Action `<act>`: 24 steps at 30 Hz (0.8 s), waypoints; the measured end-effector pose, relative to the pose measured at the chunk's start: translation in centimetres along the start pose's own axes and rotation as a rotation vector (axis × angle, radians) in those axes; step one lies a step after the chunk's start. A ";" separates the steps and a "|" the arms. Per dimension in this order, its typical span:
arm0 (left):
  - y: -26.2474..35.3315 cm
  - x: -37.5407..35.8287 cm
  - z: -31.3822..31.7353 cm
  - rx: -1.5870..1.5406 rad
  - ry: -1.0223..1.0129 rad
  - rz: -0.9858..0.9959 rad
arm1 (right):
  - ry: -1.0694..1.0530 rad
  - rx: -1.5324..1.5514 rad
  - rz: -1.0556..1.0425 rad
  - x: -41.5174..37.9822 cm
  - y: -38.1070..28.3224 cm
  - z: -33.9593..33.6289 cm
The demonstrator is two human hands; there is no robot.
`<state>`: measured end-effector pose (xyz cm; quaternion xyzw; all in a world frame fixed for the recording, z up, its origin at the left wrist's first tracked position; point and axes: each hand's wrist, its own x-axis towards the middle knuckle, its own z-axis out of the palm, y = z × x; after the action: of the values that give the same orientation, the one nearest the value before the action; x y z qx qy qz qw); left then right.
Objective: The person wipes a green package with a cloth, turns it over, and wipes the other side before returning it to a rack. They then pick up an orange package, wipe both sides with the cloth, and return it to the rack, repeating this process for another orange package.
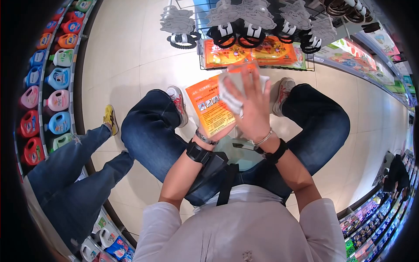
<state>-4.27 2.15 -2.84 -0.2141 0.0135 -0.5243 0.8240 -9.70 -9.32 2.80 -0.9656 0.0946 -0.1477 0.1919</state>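
Note:
An orange and yellow printed packet (205,107) lies tilted over my left hand (223,132), which holds it from below. Most of that hand's fingers are hidden behind the packet. My right hand (254,109) presses a folded whitish cloth (231,101) against the packet's right part, with its fingers laid over the cloth and somewhat blurred. Just beyond my hands, more orange packets (228,53) lie in a black wire basket (257,67).
Black hair ties (224,36) on grey cards hang above the basket. Shelves of detergent bottles (59,78) line the left. Another person's jeans-clad legs (83,168) stand close on my left. Boxed goods (349,54) fill a shelf at the right.

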 end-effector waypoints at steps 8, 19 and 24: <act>-2.3 2.6 4.5 0.352 0.298 0.146 | 0.445 0.809 0.235 0.9 4.7 -3.7; -1.1 -1.3 0.3 0.167 0.287 0.029 | -0.170 0.590 -0.051 -1.8 -5.4 -0.6; -2.7 -1.4 -1.4 0.833 0.539 0.187 | -0.401 0.252 -0.300 -2.3 -1.7 -1.5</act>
<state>-7.57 1.89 -3.43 0.2780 0.0347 -0.4459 0.8501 -12.17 -7.74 4.19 -0.9473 -0.1085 0.0088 0.3012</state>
